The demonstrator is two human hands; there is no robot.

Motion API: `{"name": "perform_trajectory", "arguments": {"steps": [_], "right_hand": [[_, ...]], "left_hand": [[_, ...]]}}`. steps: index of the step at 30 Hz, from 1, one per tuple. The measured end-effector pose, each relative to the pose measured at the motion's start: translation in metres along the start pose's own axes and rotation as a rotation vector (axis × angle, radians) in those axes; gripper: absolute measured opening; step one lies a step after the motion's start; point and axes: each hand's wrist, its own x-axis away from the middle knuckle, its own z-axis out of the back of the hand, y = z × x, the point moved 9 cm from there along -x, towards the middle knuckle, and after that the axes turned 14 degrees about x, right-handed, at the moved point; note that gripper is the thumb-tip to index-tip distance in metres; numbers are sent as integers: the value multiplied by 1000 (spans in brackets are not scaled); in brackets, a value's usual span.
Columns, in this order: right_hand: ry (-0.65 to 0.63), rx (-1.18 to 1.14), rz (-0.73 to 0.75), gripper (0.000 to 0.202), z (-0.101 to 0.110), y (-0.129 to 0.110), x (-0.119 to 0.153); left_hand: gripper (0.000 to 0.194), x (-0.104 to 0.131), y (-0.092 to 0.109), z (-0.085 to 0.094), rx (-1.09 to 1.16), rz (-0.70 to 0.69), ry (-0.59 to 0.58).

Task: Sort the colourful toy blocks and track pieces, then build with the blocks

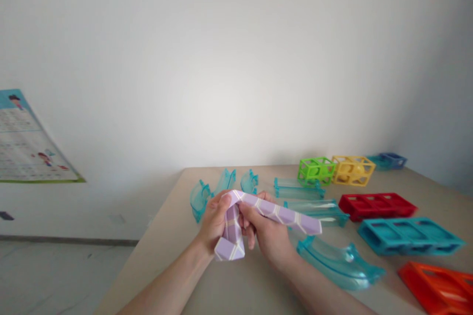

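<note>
Both my hands hold a lilac snake puzzle (281, 213) with pale lines between its segments, raised above the table. One long straight part slants down to the right, while a shorter bent part hangs down at the left. Round the bend on the left side, my left hand (213, 216) is closed with its thumb on top. My right hand (269, 232) grips the long part just right of the bend, thumb pressed on its near side. Some of the right fingers show beneath the puzzle; most left fingers are hidden behind it.
On the table (158, 256), clear blue track pieces lie behind and right of my hands, including a curved track (338, 263). Farther right are a red frame (377, 206), teal frame (410, 236), orange frame (439, 288), green cube frame (316, 171) and yellow frame (353, 171).
</note>
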Motion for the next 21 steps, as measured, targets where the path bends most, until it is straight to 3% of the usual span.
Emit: {"name": "perform_trajectory", "arguments": {"steps": [8,14,18,21], "right_hand": [[187,298,136,31,23,-12,3],[81,700,301,19,12,-24,6],[-72,726,476,27,-6,-29,9],[-50,642,429,28,-3,-23,3]], "left_hand": [[50,-4,19,28,-94,-115,287],[45,-7,21,31,29,-166,308],[48,-6,35,42,23,-258,398],[46,-5,49,45,-91,-345,419]]}}
